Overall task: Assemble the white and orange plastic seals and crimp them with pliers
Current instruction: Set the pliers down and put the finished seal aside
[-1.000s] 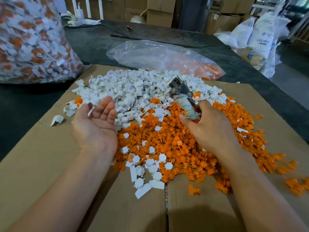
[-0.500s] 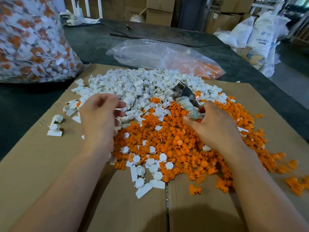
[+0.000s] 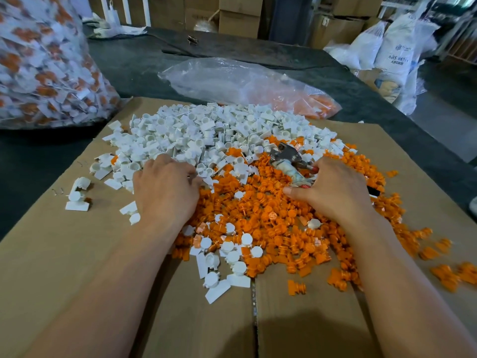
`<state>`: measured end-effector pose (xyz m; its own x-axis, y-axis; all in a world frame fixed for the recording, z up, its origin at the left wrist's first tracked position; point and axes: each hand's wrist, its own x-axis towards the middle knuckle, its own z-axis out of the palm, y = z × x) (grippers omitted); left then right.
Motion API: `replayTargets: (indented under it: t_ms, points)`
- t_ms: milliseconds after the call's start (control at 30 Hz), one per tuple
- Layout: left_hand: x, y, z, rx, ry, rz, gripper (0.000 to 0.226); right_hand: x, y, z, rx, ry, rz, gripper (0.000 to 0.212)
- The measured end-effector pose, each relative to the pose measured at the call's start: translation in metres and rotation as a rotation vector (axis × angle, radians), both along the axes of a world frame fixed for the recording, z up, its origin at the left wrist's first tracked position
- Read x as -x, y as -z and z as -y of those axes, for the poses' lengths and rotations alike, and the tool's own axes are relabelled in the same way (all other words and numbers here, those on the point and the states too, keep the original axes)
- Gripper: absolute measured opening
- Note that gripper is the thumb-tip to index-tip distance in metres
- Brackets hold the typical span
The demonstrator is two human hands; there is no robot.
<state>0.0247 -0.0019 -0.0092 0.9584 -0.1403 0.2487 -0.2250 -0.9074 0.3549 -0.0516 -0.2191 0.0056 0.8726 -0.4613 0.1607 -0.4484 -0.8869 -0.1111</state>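
A heap of white seal parts [image 3: 206, 135] covers the far half of the flattened cardboard [image 3: 64, 254], and a heap of orange seal parts [image 3: 278, 223] lies nearer me and to the right. My left hand [image 3: 166, 192] lies palm down at the edge where the two heaps meet, its fingertips among the white pieces; I cannot see what they hold. My right hand [image 3: 333, 192] rests on the orange heap and grips the wrapped handles of the pliers [image 3: 286, 157], whose metal jaws point away to the left.
A large clear bag of assembled white and orange seals [image 3: 44, 65] stands at the far left. A flatter clear bag with orange parts [image 3: 245, 83] lies behind the heaps on the dark table [image 3: 144, 60]. Loose white pieces [image 3: 77, 195] lie left. White sacks [image 3: 395, 55] stand at the far right.
My left hand turned from palm up to palm down and reached forward into the white parts. My right hand with the pliers sank lower onto the orange heap.
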Motion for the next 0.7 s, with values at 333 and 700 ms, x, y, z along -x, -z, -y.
replayTargets:
  t_ms: [333, 700]
  points:
    - [-0.0032, 0.0059, 0.0002, 0.037, 0.106, 0.023, 0.026, -0.0054, 0.004, 0.0037, -0.023, -0.054, -0.052, 0.087]
    - [-0.0051, 0.008, -0.0002, 0.058, 0.187, 0.077, 0.014, -0.0076, 0.0044, -0.0018, -0.111, -0.091, -0.046, 0.087]
